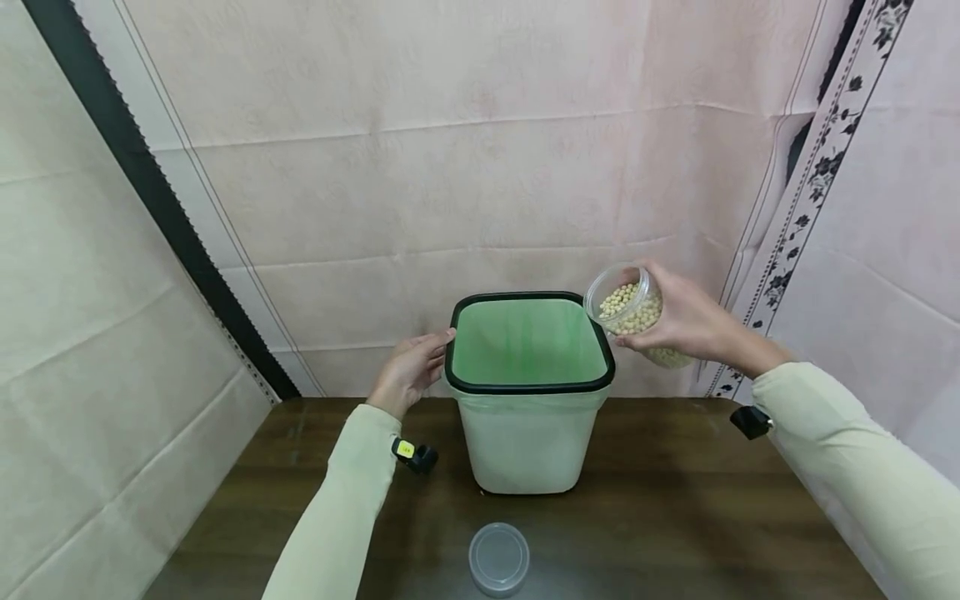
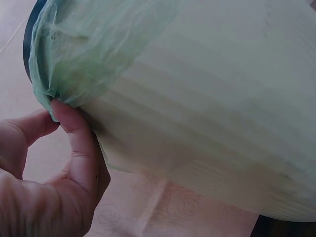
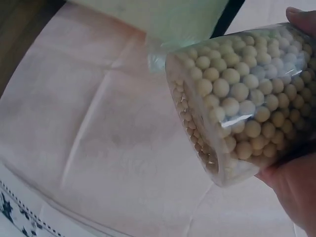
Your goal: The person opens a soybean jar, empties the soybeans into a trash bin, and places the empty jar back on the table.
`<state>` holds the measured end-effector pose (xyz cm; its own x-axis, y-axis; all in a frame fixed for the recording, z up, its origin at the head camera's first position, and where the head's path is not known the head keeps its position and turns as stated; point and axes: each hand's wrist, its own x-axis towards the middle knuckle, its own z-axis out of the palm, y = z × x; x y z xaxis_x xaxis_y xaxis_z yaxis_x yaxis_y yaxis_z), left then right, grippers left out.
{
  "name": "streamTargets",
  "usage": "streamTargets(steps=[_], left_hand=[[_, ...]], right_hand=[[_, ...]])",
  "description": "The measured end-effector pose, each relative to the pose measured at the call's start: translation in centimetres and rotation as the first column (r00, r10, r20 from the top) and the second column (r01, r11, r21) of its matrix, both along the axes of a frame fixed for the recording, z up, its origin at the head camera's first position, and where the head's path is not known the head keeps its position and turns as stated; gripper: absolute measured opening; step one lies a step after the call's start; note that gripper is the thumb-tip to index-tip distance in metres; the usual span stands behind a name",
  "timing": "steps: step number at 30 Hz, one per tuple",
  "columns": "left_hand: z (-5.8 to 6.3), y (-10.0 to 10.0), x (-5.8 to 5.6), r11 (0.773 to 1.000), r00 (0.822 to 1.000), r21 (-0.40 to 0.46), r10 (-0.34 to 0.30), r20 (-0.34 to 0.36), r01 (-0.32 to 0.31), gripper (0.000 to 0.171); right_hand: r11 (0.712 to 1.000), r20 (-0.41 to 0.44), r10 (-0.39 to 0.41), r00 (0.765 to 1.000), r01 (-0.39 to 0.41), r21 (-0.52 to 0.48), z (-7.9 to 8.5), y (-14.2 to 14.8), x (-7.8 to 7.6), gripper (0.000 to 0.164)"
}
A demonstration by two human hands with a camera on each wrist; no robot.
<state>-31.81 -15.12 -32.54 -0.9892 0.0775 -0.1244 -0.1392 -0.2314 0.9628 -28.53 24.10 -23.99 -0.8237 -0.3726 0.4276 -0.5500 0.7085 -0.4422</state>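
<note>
A pale trash bin [image 1: 525, 450] with a black rim stands on the table, lined with a thin green plastic bag [image 1: 525, 346]. At the rim's left side my left hand [image 1: 412, 371] pinches the folded-over edge of the bag, as the left wrist view shows between thumb and finger. My right hand [image 1: 678, 317] grips a clear plastic jar [image 3: 247, 94] of round, pale yellow beans [image 1: 633, 312]. The jar is tilted, its open mouth towards the bin's upper right rim. Many beans are still inside, and none are seen falling.
A clear round lid [image 1: 498, 558] lies on the dark wooden table [image 1: 637, 517] in front of the bin. Pale cloth [image 1: 450, 183] hangs behind and along both sides. Each wrist wears a small black camera.
</note>
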Motion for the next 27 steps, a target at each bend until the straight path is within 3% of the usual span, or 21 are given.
streamTargets(steps=[7, 16, 27], left_hand=[[-0.1, 0.1, -0.2, 1.000, 1.000, -0.005, -0.011, -0.015, 0.011, 0.026], [0.0, 0.2, -0.2, 1.000, 1.000, -0.002, -0.005, -0.006, 0.005, 0.025], [0.0, 0.4, -0.2, 1.000, 1.000, -0.022, -0.008, -0.004, 0.008, 0.029]], right_hand=[[0.989, -0.034, 0.042, 0.999, -0.037, 0.143, 0.4, 0.4, -1.6, 0.108], [0.946, -0.044, 0.008, 0.999, 0.006, 0.325, 0.6, 0.1, -2.3, 0.112], [0.918, -0.118, 0.054, 0.992, -0.003, 0.396, 0.5, -0.2, -2.6, 0.109]])
